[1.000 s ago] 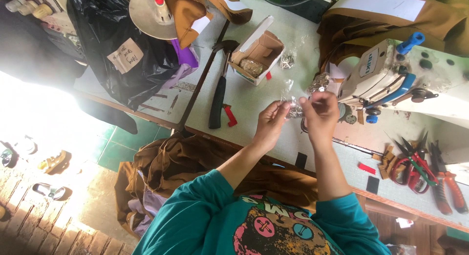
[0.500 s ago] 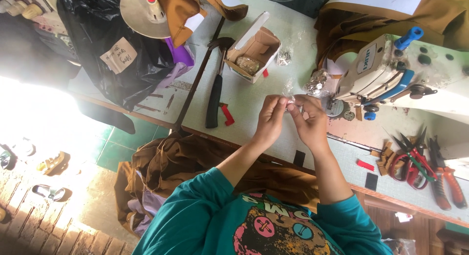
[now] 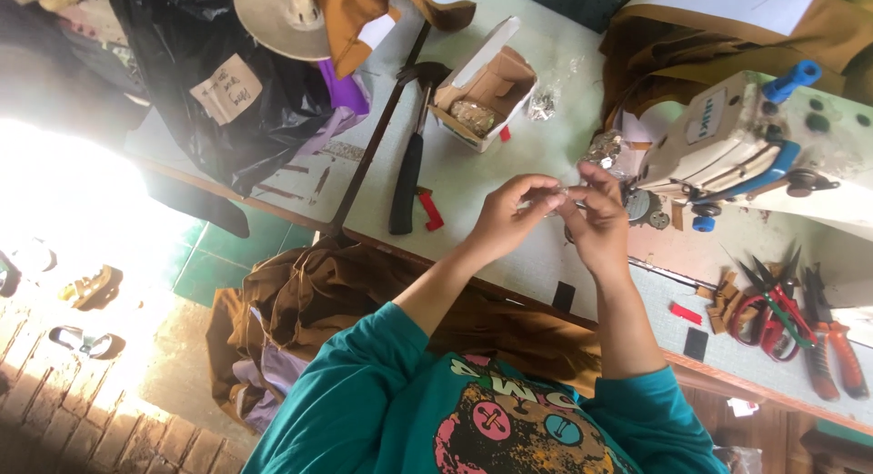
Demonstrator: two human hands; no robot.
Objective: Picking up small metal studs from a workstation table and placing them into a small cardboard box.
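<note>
Taking the sewing machine (image 3: 727, 147) as the landmark: far to its left lies a black plastic bag (image 3: 209, 83), then a black-handled hammer (image 3: 409, 174) and an open cardboard box (image 3: 482, 97) of small metal parts, all on the pale worktable (image 3: 509, 256). Just left of the machine's needle end, above the table edge, the left hand (image 3: 505, 221) and right hand (image 3: 600, 221) meet fingertip to fingertip around a small clear packet (image 3: 556, 198) that seems to hold tiny metal pieces. It looks very light, thin and crinkly, likely slippery; a pinch at its edges suits it best, since the loose contents could spill. The left hand's thumb and forefinger are pressed together on the packet's left edge; the right hand's fingers pinch the other side, just touching it. Both forearms rise from the body and converge, wrists bent inward, elbows low. Right of the machine, scissors and pliers (image 3: 782, 315) lie together
</note>
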